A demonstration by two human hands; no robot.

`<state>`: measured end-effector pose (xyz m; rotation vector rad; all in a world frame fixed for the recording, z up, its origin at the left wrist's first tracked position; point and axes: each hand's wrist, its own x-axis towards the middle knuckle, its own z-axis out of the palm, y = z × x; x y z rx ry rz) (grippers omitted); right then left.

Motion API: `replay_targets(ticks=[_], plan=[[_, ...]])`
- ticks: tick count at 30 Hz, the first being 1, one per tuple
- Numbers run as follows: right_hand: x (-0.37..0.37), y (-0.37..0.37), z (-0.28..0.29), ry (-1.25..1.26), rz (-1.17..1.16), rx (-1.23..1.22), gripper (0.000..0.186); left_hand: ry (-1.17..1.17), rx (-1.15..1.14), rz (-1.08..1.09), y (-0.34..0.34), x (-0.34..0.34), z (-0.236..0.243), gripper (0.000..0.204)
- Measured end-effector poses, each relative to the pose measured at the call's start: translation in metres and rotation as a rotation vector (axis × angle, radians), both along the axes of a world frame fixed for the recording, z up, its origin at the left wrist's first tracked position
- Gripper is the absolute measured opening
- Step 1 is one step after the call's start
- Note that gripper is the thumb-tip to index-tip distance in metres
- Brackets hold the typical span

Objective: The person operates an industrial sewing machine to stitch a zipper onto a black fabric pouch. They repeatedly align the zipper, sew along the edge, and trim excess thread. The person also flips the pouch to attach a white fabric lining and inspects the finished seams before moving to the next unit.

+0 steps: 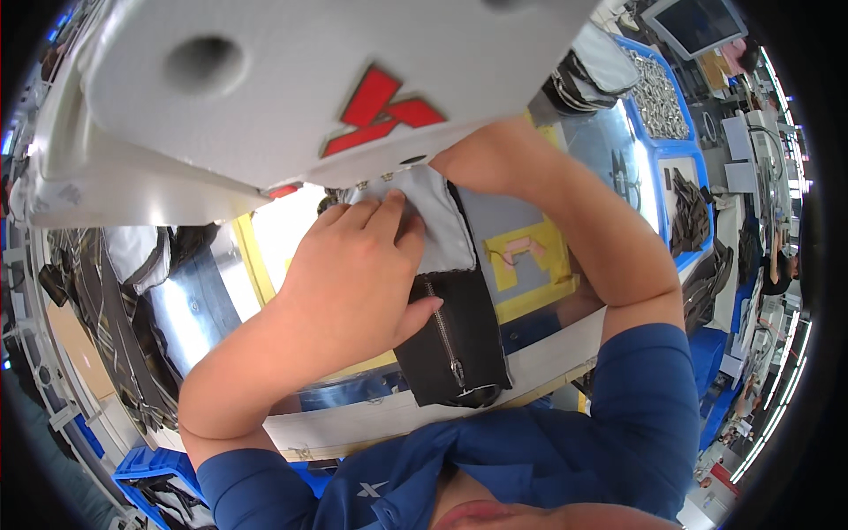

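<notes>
A black fabric piece with a metal zipper (444, 340) lies at the table's front edge, its pull near the bottom end. Joined to its far end is a light grey lining (446, 234) with a dark edge, reaching under the white sewing machine head (265, 97). My left hand (353, 265) rests on the lining's left side, fingertips down on the cloth and thumb spread over the black part. Beside the lining's upper right edge is my right hand (486, 159). Its fingers are hidden behind the machine head, as is the needle area.
Dark plaid fabric pieces (110, 309) are heaped at the left. On the right stand a blue bin (658, 93) of metal parts and another blue bin (685, 208) with dark pieces. Yellow tape (530, 265) marks the work surface. A blue crate (155, 464) sits at the lower left.
</notes>
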<state>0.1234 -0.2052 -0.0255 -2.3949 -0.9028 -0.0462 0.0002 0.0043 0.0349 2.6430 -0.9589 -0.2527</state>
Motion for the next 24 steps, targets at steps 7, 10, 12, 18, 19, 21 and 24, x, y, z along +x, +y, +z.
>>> replay_targets(ticks=[7,10,12,18,19,21,24], plan=[[0.012,-0.004,-0.013,0.014,0.043,-0.073,0.026,-0.043,-0.025,0.006,-0.002,-0.001,-0.006,0.069],[0.009,-0.004,-0.009,0.075,0.037,-0.050,0.025,-0.068,-0.023,0.004,-0.001,-0.004,-0.009,0.065],[0.008,0.001,0.002,0.145,0.020,-0.102,0.024,-0.087,-0.018,0.019,0.001,-0.004,-0.008,0.063],[-0.001,0.002,0.026,0.176,0.016,-0.233,0.024,-0.137,-0.052,0.025,0.000,-0.007,-0.011,0.058],[-0.002,-0.004,0.020,0.147,0.007,-0.195,0.024,-0.143,-0.056,0.012,-0.004,-0.003,-0.014,0.057],[-0.003,-0.011,0.005,0.091,0.004,-0.129,0.024,-0.172,-0.062,0.007,-0.008,-0.002,-0.015,0.052],[-0.007,-0.012,0.009,0.072,-0.005,-0.214,0.026,-0.184,-0.114,-0.015,-0.010,-0.010,-0.015,0.043]])
